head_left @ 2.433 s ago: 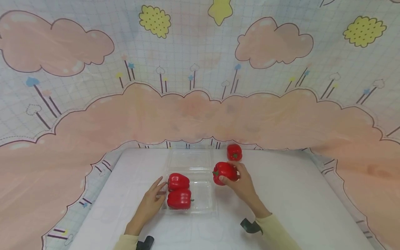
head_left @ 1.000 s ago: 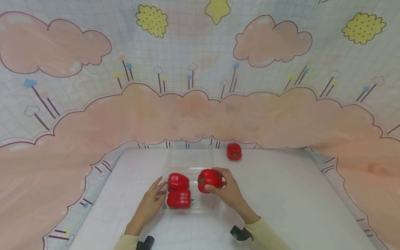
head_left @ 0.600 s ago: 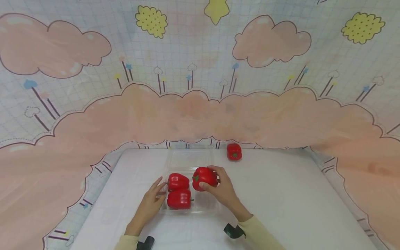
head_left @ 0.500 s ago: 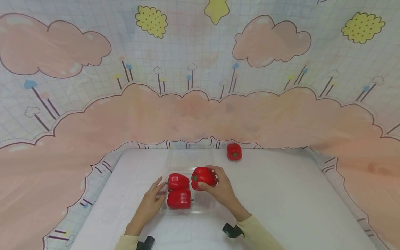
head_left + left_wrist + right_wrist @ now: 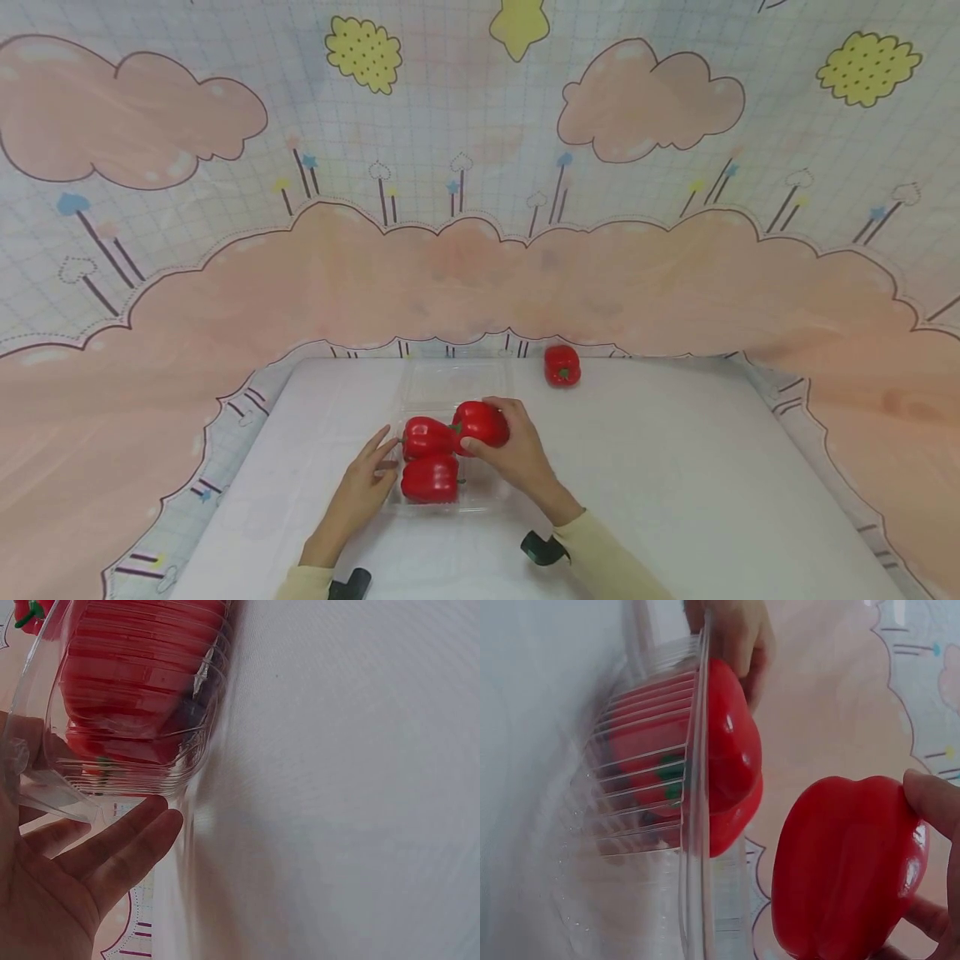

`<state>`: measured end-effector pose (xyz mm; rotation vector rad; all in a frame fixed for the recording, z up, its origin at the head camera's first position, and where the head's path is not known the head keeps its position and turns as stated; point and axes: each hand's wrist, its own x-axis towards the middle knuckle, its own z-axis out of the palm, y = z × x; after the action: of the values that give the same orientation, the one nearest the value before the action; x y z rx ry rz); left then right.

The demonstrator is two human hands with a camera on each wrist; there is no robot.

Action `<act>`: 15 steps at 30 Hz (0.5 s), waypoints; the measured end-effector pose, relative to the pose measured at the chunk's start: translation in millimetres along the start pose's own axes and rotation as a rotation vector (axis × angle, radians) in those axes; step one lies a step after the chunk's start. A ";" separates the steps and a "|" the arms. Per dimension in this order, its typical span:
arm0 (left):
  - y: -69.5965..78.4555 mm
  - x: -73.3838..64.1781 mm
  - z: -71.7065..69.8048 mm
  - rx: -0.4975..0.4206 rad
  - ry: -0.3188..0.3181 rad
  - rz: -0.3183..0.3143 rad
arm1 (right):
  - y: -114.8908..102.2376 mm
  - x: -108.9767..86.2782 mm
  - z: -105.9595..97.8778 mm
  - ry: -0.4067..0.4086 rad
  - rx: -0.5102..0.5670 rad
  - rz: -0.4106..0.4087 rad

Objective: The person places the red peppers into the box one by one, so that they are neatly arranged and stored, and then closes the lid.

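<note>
My right hand [image 5: 517, 446] grips a red bell pepper [image 5: 483, 423] between thumb and fingers. In the right wrist view this pepper [image 5: 844, 862] is held above the rim of a clear plastic container [image 5: 486, 492]. Two more red bell peppers, a rear one [image 5: 426, 437] and a front one [image 5: 430, 479], lie on their sides in the container's left half. My left hand [image 5: 362, 482] rests at the container's left side. In the left wrist view its fairly straight fingers [image 5: 127, 855] reach under and against the clear wall. Part of that hand shows through the plastic.
Behind the container's base its clear lid [image 5: 457, 383] lies folded back on the white table [image 5: 675, 467]. Another red bell pepper [image 5: 562, 367] stands at the back, right of the lid. A patterned cloth [image 5: 480, 275] hangs behind the table.
My right hand has carried its bell pepper leftward from right of the container to over its right rear part, close beside the rear pepper. My left hand has stayed in place.
</note>
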<state>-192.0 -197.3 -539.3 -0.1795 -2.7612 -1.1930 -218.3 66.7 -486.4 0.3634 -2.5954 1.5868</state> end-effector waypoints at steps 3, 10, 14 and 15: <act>0.4 -0.3 -0.1 -0.001 0.000 0.001 | 1.2 1.8 2.6 -0.004 -0.032 0.012; -0.4 -0.2 0.3 0.001 0.005 0.007 | 3.0 4.5 6.7 0.009 -0.096 0.020; -0.3 -0.1 0.3 -0.001 0.006 0.007 | 4.3 5.3 7.4 0.023 -0.126 0.025; -0.2 -0.1 0.3 0.000 0.006 0.006 | 4.6 5.5 7.5 0.025 -0.131 0.029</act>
<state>-191.9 -197.3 -539.6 -0.1843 -2.7535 -1.1908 -224.4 61.2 -492.8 0.2960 -2.6792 1.4099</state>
